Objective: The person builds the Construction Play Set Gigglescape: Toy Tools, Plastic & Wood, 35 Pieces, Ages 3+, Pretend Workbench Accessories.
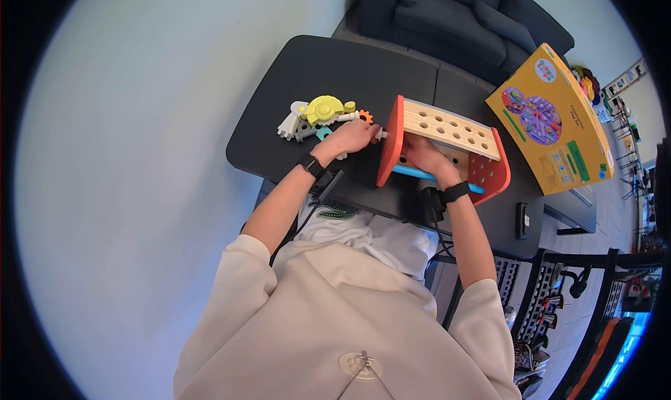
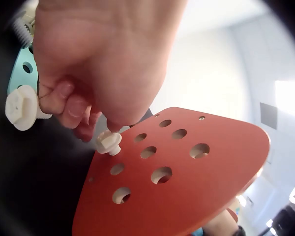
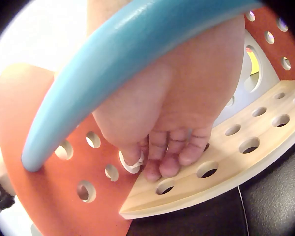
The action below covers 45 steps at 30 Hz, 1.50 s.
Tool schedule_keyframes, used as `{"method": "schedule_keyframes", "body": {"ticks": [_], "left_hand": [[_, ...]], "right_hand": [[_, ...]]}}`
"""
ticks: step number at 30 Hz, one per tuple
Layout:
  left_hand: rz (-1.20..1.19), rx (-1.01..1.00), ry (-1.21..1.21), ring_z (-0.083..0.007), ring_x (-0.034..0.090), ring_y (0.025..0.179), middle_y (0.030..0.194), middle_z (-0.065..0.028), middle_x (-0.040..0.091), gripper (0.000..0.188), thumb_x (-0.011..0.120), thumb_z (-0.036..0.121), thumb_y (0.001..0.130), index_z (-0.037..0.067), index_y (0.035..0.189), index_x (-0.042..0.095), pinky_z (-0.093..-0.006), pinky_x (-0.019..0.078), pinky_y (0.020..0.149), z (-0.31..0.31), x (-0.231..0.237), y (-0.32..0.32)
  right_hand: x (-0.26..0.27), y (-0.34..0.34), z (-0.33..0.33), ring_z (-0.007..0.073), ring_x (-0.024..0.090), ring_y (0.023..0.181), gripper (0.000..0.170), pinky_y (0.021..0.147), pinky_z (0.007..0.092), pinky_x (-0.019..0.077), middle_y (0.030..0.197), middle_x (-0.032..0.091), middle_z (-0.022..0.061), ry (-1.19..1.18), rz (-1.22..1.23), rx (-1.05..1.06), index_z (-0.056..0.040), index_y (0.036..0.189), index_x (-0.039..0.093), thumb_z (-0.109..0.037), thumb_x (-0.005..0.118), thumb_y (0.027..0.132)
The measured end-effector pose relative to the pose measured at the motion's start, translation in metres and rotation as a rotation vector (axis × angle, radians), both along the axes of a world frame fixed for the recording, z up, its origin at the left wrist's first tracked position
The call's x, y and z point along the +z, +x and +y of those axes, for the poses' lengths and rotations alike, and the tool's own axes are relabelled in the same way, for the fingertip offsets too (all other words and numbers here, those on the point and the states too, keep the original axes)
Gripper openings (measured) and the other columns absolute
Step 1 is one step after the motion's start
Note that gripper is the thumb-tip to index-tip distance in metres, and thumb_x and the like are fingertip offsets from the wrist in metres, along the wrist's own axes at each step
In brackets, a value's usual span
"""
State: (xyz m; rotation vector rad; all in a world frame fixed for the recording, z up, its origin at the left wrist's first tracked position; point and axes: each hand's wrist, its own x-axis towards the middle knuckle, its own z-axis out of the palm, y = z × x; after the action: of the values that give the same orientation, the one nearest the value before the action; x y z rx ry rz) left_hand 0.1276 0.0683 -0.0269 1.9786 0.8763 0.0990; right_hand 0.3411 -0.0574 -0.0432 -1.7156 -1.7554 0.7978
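A toy workbench has red side panels, a pale wooden board with holes and a blue bar. My left hand, fingers curled, is outside the left panel. Its fingertips pinch the head of a white plastic bolt that stands in one of the panel's holes. Inside the frame, behind the blue bar, is my right hand. Its thumb and curled fingers hold a white ring-shaped nut against the inner face of that panel, low by the wooden shelf. The hand hides part of the nut.
Left of the workbench lies a pile of toy parts, including a yellow saw-like piece, an orange gear and another white bolt. A large yellow box stands at the right. A small black device lies near the table's edge.
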Motion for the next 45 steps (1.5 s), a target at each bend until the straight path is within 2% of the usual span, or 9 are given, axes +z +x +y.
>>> {"method": "schedule_keyframes", "body": {"ticks": [10, 12, 16, 24, 28, 31, 38, 41, 45], "left_hand": [[-0.22, -0.067, 0.078, -0.0132, 0.055, 0.069, 0.086, -0.002, 0.063, 0.043, 0.051, 0.039, 0.113, 0.001, 0.12, 0.068, -0.0325, 0.047, 0.062, -0.002, -0.003, -0.01], [0.033, -0.023, -0.187, -0.0131, 0.056, 0.07, 0.086, -0.0024, 0.063, 0.049, 0.048, 0.044, 0.113, 0.0, 0.121, 0.069, -0.0305, 0.0484, 0.064, -0.002, 0.019, -0.007], [0.081, -0.022, -0.217, -0.013, 0.056, 0.07, 0.086, -0.0025, 0.064, 0.052, 0.045, 0.046, 0.114, 0.001, 0.121, 0.069, -0.0294, 0.0497, 0.065, 0.007, 0.004, 0.0], [-0.241, -0.055, -0.015, -0.0108, 0.056, 0.072, 0.089, -0.0009, 0.062, 0.039, 0.049, 0.035, 0.114, 0.004, 0.132, 0.063, -0.0278, 0.0494, 0.068, -0.001, 0.0, -0.011], [-0.107, -0.02, -0.081, -0.0109, 0.056, 0.072, 0.088, -0.0007, 0.063, 0.04, 0.046, 0.036, 0.114, 0.003, 0.124, 0.068, -0.028, 0.0495, 0.069, 0.007, 0.006, -0.005], [0.063, -0.066, -0.019, -0.0116, 0.057, 0.072, 0.084, -0.0021, 0.064, 0.053, 0.041, 0.042, 0.115, 0.003, 0.103, 0.074, -0.0291, 0.0496, 0.067, 0.005, 0.005, -0.003], [0.033, -0.011, -0.211, -0.0148, 0.061, 0.071, 0.084, -0.0046, 0.066, 0.062, 0.037, 0.048, 0.116, 0.0, 0.103, 0.073, -0.0305, 0.0511, 0.067, -0.003, 0.007, -0.005], [0.009, -0.018, -0.11, -0.0117, 0.056, 0.068, 0.086, -0.0025, 0.064, 0.058, 0.039, 0.047, 0.116, 0.002, 0.103, 0.073, -0.0294, 0.0493, 0.063, 0.0, -0.001, 0.001], [0.009, -0.042, -0.153, -0.01, 0.054, 0.068, 0.088, -0.0005, 0.061, 0.045, 0.046, 0.041, 0.116, 0.003, 0.117, 0.069, -0.0278, 0.0477, 0.061, 0.001, 0.003, 0.001]], "right_hand": [[-0.001, 0.0, 0.001, 0.0339, 0.068, 0.112, 0.034, 0.097, 0.0442, 0.0547, 0.124, 0.07, 0.019, 0.075, -0.099, 0.013, -0.0018, 0.136, 0.062, -0.013, 0.062, 0.104], [0.0, -0.001, 0.0, 0.034, 0.069, 0.111, 0.034, 0.096, 0.0445, 0.0551, 0.123, 0.07, 0.019, 0.045, -0.086, -0.004, -0.0017, 0.135, 0.063, -0.013, 0.062, 0.103], [0.001, -0.003, 0.0, 0.0336, 0.07, 0.107, 0.032, 0.094, 0.0442, 0.0554, 0.121, 0.071, 0.0181, 0.032, -0.043, -0.02, -0.0015, 0.133, 0.063, -0.013, 0.062, 0.103], [0.006, -0.002, 0.001, 0.0321, 0.07, 0.108, 0.029, 0.094, 0.0437, 0.055, 0.12, 0.072, 0.0166, 0.015, -0.057, -0.022, -0.002, 0.13, 0.064, -0.013, 0.064, 0.103], [-0.007, 0.0, 0.0, 0.0325, 0.069, 0.11, 0.028, 0.095, 0.0442, 0.0549, 0.12, 0.072, 0.0166, 0.004, 0.063, -0.039, -0.0022, 0.128, 0.066, -0.013, 0.064, 0.103], [0.0, -0.002, -0.003, 0.0334, 0.069, 0.111, 0.027, 0.097, 0.0444, 0.0546, 0.121, 0.072, 0.017, 0.028, -0.021, -0.031, -0.0023, 0.128, 0.066, -0.013, 0.063, 0.103], [0.009, -0.005, 0.0, 0.0337, 0.07, 0.111, 0.029, 0.096, 0.044, 0.0548, 0.122, 0.072, 0.0183, -0.057, -0.005, -0.038, -0.0016, 0.129, 0.066, -0.013, 0.063, 0.103], [0.013, -0.007, -0.003, 0.0329, 0.07, 0.107, 0.029, 0.095, 0.0439, 0.0549, 0.12, 0.072, 0.0188, -0.01, -0.033, -0.025, 0.0001, 0.129, 0.065, -0.014, 0.062, 0.104], [0.016, -0.009, -0.005, 0.0328, 0.07, 0.107, 0.029, 0.095, 0.044, 0.0548, 0.121, 0.072, 0.0189, -0.036, -0.032, -0.059, 0.0, 0.129, 0.065, -0.014, 0.061, 0.104]]}}
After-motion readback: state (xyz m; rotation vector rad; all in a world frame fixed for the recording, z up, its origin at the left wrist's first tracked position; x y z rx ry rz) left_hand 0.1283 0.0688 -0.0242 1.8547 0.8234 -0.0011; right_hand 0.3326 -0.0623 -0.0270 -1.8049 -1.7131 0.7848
